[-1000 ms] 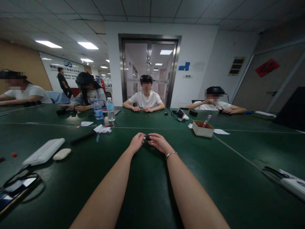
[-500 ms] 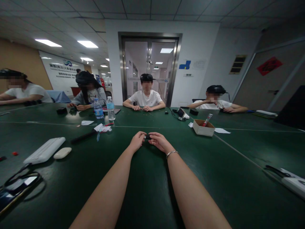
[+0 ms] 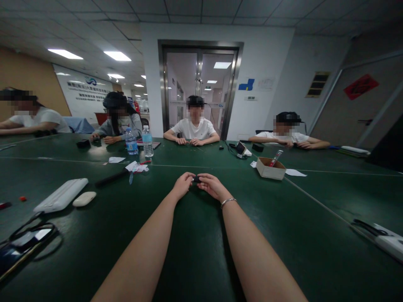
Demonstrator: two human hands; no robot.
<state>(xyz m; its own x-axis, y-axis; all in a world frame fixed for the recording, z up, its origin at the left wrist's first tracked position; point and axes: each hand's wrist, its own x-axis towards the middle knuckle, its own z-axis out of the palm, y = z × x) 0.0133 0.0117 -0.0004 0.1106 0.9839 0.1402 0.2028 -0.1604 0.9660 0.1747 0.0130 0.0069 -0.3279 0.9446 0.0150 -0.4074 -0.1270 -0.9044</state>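
Both arms stretch forward over the green table (image 3: 201,243), and the hands meet near its middle. Between them is a small black object with a silvery end (image 3: 195,179), too small to name for sure. My left hand (image 3: 183,186) is closed, its fingertips at the silvery end. The fingers of my right hand (image 3: 211,186) pinch the black part from the other side. A silver bracelet (image 3: 228,202) circles the right wrist. Fingers cover much of the object.
To the left lie a white power bank-like block (image 3: 61,195), a cream oval case (image 3: 84,199) and a phone (image 3: 27,243) with cables. Water bottles (image 3: 147,142) stand farther back. An open cardboard box (image 3: 270,170) is at right. Several people sit across the table.
The view has shifted slightly. My hands keep nearly the same place and grip on the small black object. Across at right, a person's raised hand has come down toward the table.
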